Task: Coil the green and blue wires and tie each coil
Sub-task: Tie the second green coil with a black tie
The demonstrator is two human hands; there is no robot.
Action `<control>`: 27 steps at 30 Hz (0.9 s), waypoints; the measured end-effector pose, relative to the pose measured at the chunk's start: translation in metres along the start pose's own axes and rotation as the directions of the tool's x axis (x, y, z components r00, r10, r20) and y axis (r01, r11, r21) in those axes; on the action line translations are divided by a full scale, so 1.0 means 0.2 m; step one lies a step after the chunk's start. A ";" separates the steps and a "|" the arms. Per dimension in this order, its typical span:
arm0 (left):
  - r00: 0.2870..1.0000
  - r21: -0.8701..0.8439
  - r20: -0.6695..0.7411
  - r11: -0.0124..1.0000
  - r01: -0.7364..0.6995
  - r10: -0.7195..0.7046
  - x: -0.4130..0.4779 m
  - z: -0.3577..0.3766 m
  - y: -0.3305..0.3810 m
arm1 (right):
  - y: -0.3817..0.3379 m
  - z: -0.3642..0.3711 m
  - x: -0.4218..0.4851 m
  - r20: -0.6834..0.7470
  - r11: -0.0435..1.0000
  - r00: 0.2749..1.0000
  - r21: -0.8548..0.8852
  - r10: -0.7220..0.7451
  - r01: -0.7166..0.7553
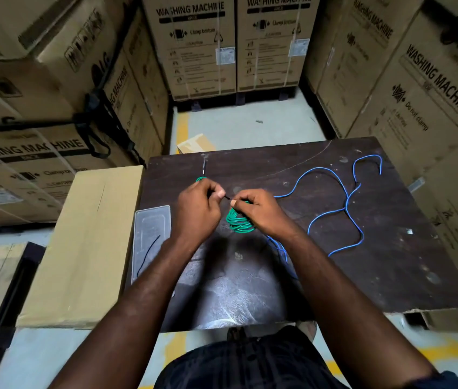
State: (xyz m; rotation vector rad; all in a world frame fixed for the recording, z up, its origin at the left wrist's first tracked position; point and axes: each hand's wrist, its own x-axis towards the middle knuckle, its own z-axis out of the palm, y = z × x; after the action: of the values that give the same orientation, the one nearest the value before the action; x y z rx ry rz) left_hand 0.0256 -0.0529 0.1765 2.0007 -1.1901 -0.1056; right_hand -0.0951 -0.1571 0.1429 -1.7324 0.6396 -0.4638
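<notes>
Step in hand, judged: tying green coil (239,223), held over desk (390,276) centre. Right hand (262,213) grips bundled turns. Left hand (197,204) pinches black tie (227,197) at coil top. Keep turns bunched; draw tie snug. Blue wire (345,204) lies loose at right, uncoiled.

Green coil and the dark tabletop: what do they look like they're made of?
Green coil: likely plastic-coated wire, smooth and slightly glossy, bending into tight loops. Tabletop: seemingly a dark wooden board, matt, scuffed and stained, its near edge chipped.
</notes>
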 end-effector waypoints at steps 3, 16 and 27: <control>0.996 -0.064 0.025 0.994 0.089 -0.087 0.01 -0.02 -0.01 | 0.03 -0.01 0.00 -0.044 0.999 0.999 0.031 0.023 -0.022; 0.647 -0.610 0.409 0.335 0.719 -0.643 0.08 0.12 -0.15 | -0.02 0.07 -0.04 -0.092 0.997 0.993 -0.034 -0.072 0.069; 0.944 -0.700 -0.005 0.675 0.233 -0.331 0.06 0.12 0.03 | 0.00 0.05 -0.07 -0.317 0.980 0.930 -0.136 -0.184 0.147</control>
State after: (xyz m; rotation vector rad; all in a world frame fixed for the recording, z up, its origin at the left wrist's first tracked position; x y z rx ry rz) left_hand 0.0177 -0.0776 0.1689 1.4569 -0.5952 -0.4987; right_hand -0.0998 -0.1404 0.1405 -1.8387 0.7692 -0.8634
